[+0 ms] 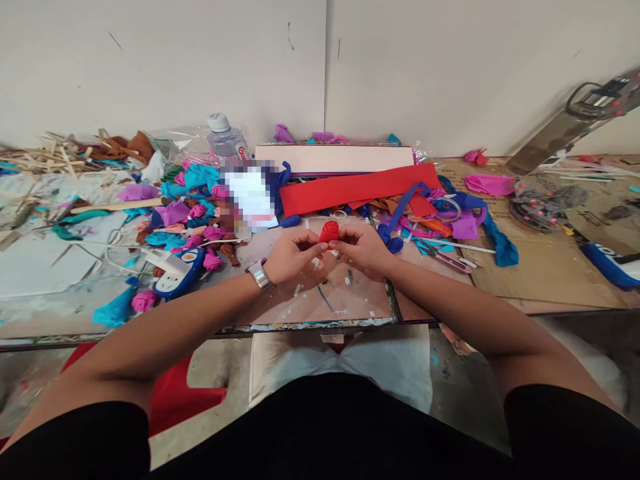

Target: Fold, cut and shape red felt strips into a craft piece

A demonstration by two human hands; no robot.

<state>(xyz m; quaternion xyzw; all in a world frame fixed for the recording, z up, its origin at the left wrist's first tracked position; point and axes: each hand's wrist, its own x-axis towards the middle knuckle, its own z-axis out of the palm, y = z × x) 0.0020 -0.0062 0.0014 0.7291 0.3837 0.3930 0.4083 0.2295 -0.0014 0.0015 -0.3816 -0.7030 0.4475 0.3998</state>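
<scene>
A small red crepe-paper rose (329,232) is pinched between my two hands above the table's front part. My left hand (295,253), with a metal watch on its wrist, closes thumb and fingers on the rose's lower left side. From the right, my right hand (364,248) grips the base the same way, both thumbs nearly meeting. The rose's underside is hidden by my fingers. Just behind my hands lies a long folded strip of red paper (357,189), partly over brown and blue scraps.
A water bottle (227,139) stands at the back left, near heaped paper flowers and scraps. A blue-and-white power strip (181,272) with a cable lies left. Scissors (450,260) rest at right, near cardboard (493,280) and a dark blue paper strip (505,248).
</scene>
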